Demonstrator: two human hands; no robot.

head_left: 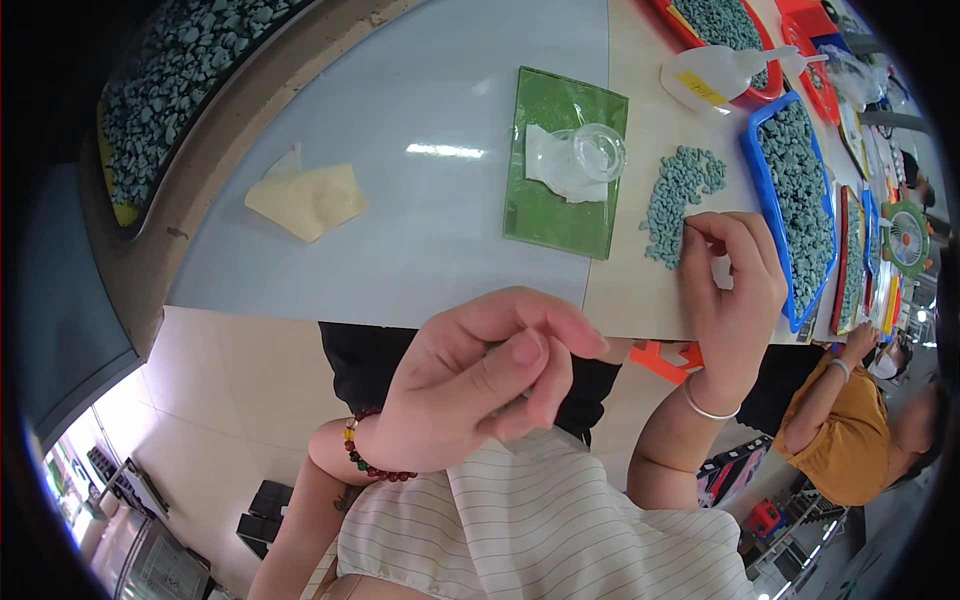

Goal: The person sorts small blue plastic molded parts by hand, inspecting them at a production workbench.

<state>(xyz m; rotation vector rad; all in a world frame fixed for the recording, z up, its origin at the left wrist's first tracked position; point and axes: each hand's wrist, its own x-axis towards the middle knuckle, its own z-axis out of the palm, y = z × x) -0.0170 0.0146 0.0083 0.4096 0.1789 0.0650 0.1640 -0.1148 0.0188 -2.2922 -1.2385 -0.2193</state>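
Observation:
My left hand (490,375) is raised in front of the table's near edge, its fingers curled and the thumb pressed against them; whatever lies inside is hidden. At the right, my right hand (738,265) rests by a loose pile of small blue-green stones (672,200), thumb and forefinger pinched together at the pile's edge. Anything between those fingertips is too small to make out. A green rectangular board (555,225) lies beyond my hands, bearing a piece of white paper (545,165) and a small clear round dish (599,152).
Right of the pile stands a blue tray (762,190) of larger stones; behind it are a white squeeze bottle (705,78) and a red tray (775,80). A cream cloth (308,200) lies at left. A black tray of stones fills the upper left. A person in yellow (850,430) sits at right.

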